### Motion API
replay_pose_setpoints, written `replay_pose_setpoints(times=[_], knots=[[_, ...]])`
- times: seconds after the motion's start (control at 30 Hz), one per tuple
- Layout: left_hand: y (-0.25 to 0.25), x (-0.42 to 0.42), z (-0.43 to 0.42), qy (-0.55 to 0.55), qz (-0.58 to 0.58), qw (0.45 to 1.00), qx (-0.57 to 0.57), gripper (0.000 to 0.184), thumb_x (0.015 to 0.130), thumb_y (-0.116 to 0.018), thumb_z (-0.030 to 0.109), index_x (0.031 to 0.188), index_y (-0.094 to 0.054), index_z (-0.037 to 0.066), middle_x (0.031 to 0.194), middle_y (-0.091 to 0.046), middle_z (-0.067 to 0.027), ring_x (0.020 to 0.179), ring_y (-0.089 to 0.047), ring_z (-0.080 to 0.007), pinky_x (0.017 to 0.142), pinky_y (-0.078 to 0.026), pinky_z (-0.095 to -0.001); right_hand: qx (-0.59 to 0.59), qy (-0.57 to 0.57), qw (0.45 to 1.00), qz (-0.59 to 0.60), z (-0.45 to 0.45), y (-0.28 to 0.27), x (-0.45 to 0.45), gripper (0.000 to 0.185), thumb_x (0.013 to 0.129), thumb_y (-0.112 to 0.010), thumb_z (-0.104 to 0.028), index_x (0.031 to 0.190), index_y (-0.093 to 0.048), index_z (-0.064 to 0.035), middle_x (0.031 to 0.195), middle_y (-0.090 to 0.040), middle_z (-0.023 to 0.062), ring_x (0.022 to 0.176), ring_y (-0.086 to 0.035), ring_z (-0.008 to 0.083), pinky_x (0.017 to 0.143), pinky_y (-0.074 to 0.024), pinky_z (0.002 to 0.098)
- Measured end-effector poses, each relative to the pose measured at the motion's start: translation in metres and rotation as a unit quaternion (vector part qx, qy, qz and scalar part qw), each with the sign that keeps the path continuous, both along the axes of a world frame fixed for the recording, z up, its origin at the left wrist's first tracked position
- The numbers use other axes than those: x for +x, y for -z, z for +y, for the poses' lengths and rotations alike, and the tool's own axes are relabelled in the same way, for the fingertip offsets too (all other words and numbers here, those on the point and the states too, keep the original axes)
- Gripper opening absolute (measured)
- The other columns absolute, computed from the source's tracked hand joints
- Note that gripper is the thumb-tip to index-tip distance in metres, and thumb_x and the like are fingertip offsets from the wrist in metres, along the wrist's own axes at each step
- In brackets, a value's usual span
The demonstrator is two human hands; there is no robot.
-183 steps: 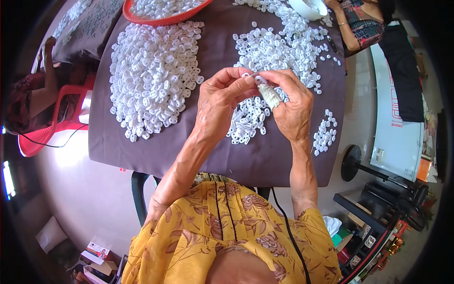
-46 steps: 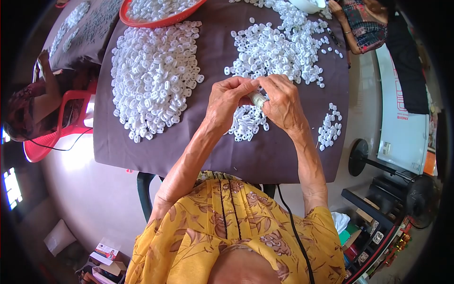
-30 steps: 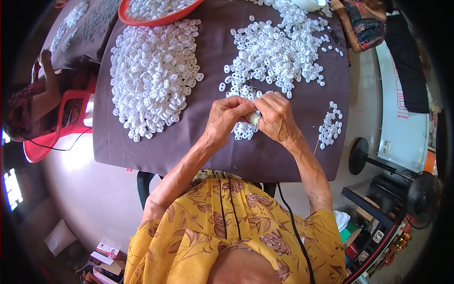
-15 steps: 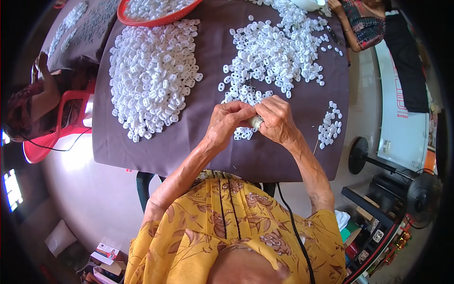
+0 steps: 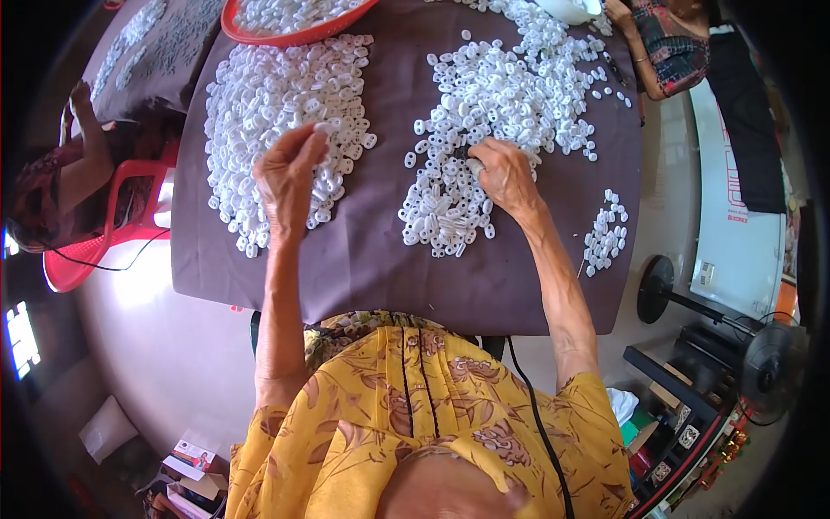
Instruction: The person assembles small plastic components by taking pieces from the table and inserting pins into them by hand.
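Observation:
Over the front of the big left pile of white two-holed pieces (image 5: 268,112), my left hand (image 5: 292,169) pinches a white piece (image 5: 324,128) between thumb and fingertips. My right hand (image 5: 506,176) is closed at the middle pile (image 5: 445,212), its fingers curled downward. Pale wrapping shows at its fingers, but what they grip is too small to make out. A dark, thin object (image 5: 462,154) lies among the pieces beside its fingertips. The piles rest on a brown tablecloth (image 5: 389,285).
A red basin (image 5: 294,39) of white pieces stands at the back left, a white bowl (image 5: 571,10) at the back right. A small pile (image 5: 605,233) lies near the right edge. Other people sit beyond the table at the upper right and far left.
My hands have come apart. The left hand moved left to the left pile with a white piece; the right hand moved slightly up and away, uncovering the middle pile.

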State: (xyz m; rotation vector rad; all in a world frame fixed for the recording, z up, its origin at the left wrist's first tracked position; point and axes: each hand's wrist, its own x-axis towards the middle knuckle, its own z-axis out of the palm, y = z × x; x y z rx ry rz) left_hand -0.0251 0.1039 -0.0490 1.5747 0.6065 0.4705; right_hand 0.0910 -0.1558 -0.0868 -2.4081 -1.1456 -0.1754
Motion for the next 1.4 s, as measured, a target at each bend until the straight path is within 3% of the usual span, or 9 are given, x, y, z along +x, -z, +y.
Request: replay_pose_setpoints(times=[0.33,0.53,0.6,0.67,0.87,1.0,1.1,1.17,1.4], knots=[[0.005,-0.008,0.033,-0.006,-0.006,0.991,-0.136,0.030,0.079,-0.063,0.011,0.101,-0.058,-0.009,0.078,-0.063,-0.0104,0.069,-0.061,-0.0146,0.067,-0.049,-0.0244,-0.017,-0.011,0.999,0.046,0.000,-0.011,0.001,0.016,0.065,-0.048,0.006,0.077,-0.056,-0.0007,0.076,-0.059,0.0145,0.073,-0.056,0.0344,0.068,-0.0431,0.0415],[-0.007,-0.009,0.030,-0.045,0.076,0.974,0.210,0.036,0.077,-0.063,0.012,0.111,-0.056,-0.001,0.078,-0.065,-0.0072,0.068,-0.060,-0.0126,0.065,-0.048,-0.0242,0.088,0.046,0.978,0.182,-0.001,-0.031,-0.008,0.009,0.068,-0.057,0.001,0.076,-0.056,-0.0013,0.073,-0.059,0.0132,0.070,-0.057,0.0307,0.065,-0.0442,0.0373],[-0.013,-0.008,0.012,-0.047,0.088,0.969,0.228,0.032,0.078,-0.065,0.013,0.107,-0.059,0.001,0.084,-0.066,-0.0081,0.074,-0.061,-0.0141,0.069,-0.049,-0.0254,0.108,0.043,0.976,0.182,0.002,-0.037,-0.012,0.009,0.068,-0.060,-0.001,0.076,-0.056,-0.0021,0.072,-0.059,0.0118,0.068,-0.057,0.0289,0.063,-0.0439,0.0363],[-0.008,-0.006,-0.015,0.084,-0.030,0.992,0.084,0.026,0.078,-0.066,0.013,0.101,-0.062,0.001,0.089,-0.066,-0.0101,0.079,-0.062,-0.0144,0.072,-0.049,-0.0265,0.088,0.002,0.988,0.125,0.006,-0.046,-0.018,0.009,0.069,-0.061,-0.002,0.076,-0.056,-0.0026,0.071,-0.058,0.0107,0.067,-0.057,0.0284,0.063,-0.0432,0.0369],[0.006,0.003,-0.089,0.307,0.080,0.941,-0.115,0.023,0.078,-0.067,0.021,0.086,-0.065,-0.001,0.072,-0.063,-0.0058,0.067,-0.057,-0.0110,0.061,-0.046,-0.0238,0.057,-0.082,0.994,0.042,0.008,-0.069,-0.044,0.015,0.065,-0.061,0.004,0.076,-0.053,-0.0036,0.071,-0.055,0.0083,0.070,-0.053,0.0275,0.066,-0.0409,0.0363],[0.008,-0.001,-0.095,0.298,0.067,0.913,-0.272,0.024,0.081,-0.064,0.023,0.082,-0.063,-0.002,0.073,-0.062,-0.0056,0.066,-0.057,-0.0109,0.061,-0.047,-0.0245,0.073,-0.092,0.992,0.033,0.004,-0.065,-0.050,0.016,0.064,-0.059,0.003,0.077,-0.054,-0.0037,0.067,-0.054,0.0079,0.066,-0.054,0.0266,0.068,-0.0398,0.0357],[0.010,-0.001,-0.093,0.298,0.061,0.883,-0.356,0.021,0.083,-0.061,0.019,0.083,-0.061,-0.002,0.075,-0.062,-0.0074,0.066,-0.058,-0.0122,0.062,-0.048,-0.0251,0.115,-0.076,0.983,0.125,0.003,-0.065,-0.051,0.014,0.067,-0.060,0.003,0.080,-0.055,-0.0029,0.070,-0.057,0.0093,0.069,-0.056,0.0258,0.066,-0.0425,0.0342],[0.009,0.001,-0.095,0.284,0.062,0.873,-0.392,0.018,0.084,-0.060,0.016,0.084,-0.060,-0.002,0.075,-0.062,-0.0075,0.066,-0.057,-0.0126,0.063,-0.047,-0.0259,0.172,-0.039,0.936,0.305,0.003,-0.068,-0.049,0.011,0.073,-0.060,0.000,0.083,-0.057,-0.0023,0.075,-0.060,0.0081,0.071,-0.059,0.0200,0.065,-0.0450,0.0301],[0.010,0.004,-0.099,0.254,0.040,0.832,-0.492,0.015,0.086,-0.057,0.014,0.085,-0.058,-0.001,0.076,-0.061,-0.0074,0.067,-0.057,-0.0135,0.064,-0.047,-0.0276,0.267,0.025,0.868,0.419,-0.004,-0.055,-0.048,0.009,0.078,-0.056,-0.003,0.086,-0.058,-0.0018,0.076,-0.061,0.0038,0.071,-0.057,0.0106,0.063,-0.0450,0.0253]])
